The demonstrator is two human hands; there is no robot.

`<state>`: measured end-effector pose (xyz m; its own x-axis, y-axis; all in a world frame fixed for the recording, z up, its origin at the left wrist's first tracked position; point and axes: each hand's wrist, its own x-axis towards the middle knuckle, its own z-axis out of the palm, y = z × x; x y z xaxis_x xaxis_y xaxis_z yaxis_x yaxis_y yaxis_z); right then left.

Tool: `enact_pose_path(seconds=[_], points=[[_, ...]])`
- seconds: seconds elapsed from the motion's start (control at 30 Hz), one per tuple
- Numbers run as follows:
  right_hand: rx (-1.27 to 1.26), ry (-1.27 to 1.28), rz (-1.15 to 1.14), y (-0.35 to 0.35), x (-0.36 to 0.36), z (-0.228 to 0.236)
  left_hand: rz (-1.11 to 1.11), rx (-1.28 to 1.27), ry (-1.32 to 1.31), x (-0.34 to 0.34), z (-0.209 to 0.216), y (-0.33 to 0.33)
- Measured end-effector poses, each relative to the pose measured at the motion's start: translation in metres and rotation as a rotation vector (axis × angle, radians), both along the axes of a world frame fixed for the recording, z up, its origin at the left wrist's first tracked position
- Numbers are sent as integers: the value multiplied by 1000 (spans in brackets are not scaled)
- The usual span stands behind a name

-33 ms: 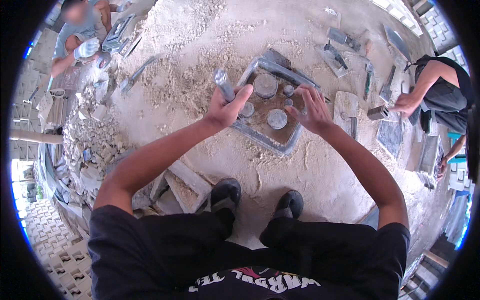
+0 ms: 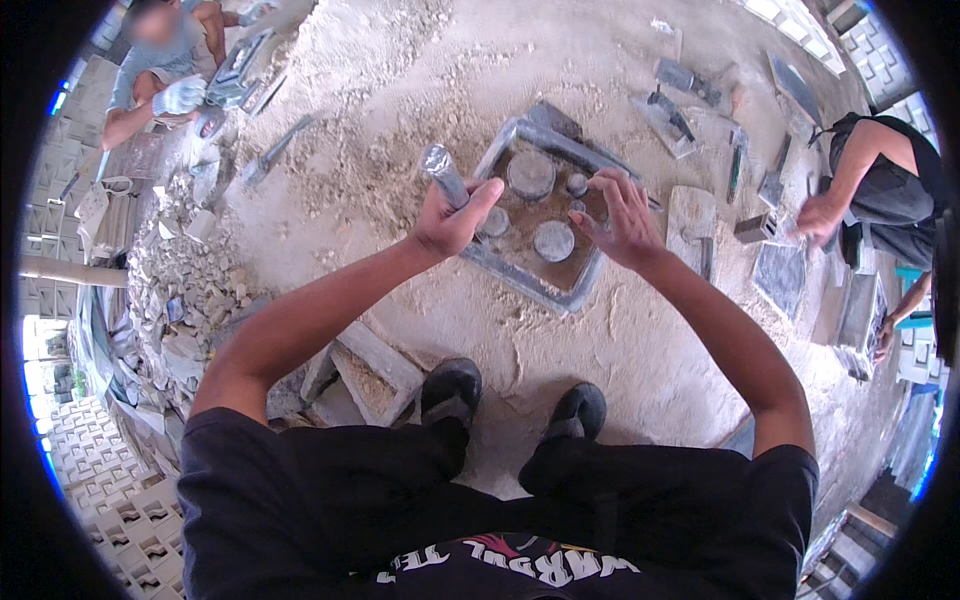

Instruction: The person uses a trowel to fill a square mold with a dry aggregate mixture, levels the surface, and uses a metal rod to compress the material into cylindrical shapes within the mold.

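Observation:
My left hand [image 2: 457, 217] is wrapped round a grey metal cylinder [image 2: 446, 178], whose shiny top end points up and away from me. It is held by the left side of a rectangular grey frame [image 2: 545, 292] lying askew on the dusty ground. Inside the frame is brownish sand with several round grey discs of different sizes, among them a large one [image 2: 531, 175] and a medium one [image 2: 554, 240]. Over the frame's right side hovers my right hand [image 2: 625, 222], fingers apart and curved, the thumb close to a small disc [image 2: 577, 207]. Whether it touches that disc I cannot tell.
Rubble [image 2: 195, 290] and stone blocks [image 2: 375, 370] lie at left. Several tools, including a trowel [image 2: 672, 115], lie at right beside a flat slab [image 2: 690, 215]. One co-worker [image 2: 165, 80] crouches at the far left, another [image 2: 880, 165] at right; a further hand [image 2: 884, 338] shows at the right edge.
The cylinder in my left hand tilts slightly differently, its top a little lower and further left. My right hand stays almost in place. The co-workers' hands have shifted.

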<state>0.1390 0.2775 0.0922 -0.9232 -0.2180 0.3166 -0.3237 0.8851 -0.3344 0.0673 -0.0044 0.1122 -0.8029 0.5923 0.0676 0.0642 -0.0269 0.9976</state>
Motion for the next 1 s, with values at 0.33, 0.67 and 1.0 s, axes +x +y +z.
enact_pose_path(seconds=[0.33, 0.67, 1.0], points=[[76, 90, 34, 22, 12, -32, 114, 65, -131, -21, 20, -4], [99, 68, 61, 22, 12, -37, 125, 230, -130, -35, 37, 17], [77, 38, 75, 18, 14, -36, 54, 310, -120, -61, 33, 35]])
